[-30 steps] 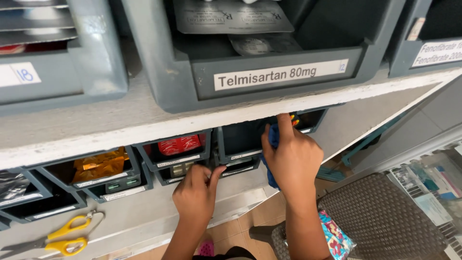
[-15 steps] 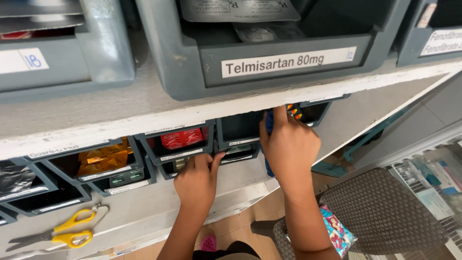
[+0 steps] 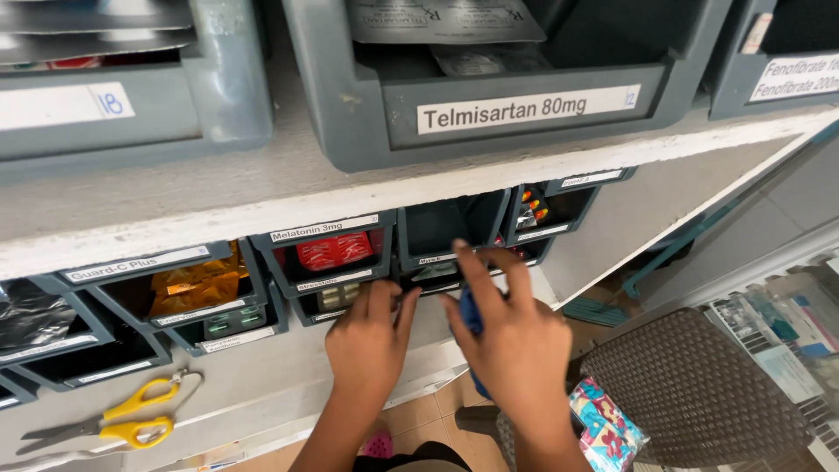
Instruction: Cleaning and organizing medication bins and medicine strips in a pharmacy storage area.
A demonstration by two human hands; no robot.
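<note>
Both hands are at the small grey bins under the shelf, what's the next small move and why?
Probably draw the right hand back from the lower grey plastic bin. Its fingers reach to that bin's front, and a blue item shows under the palm. The left hand rests at the bin's edge, seemingly steadying it.

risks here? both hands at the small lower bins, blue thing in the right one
1. The right hand pinches a blue item while its fingers reach into a low bin; the grip looks partial, so it might slip.
2. The bins sit tightly packed, so the left hand could easily go into the wrong one.
3. Yellow scissors lie on the ledge nearby and could be knocked off.
</note>
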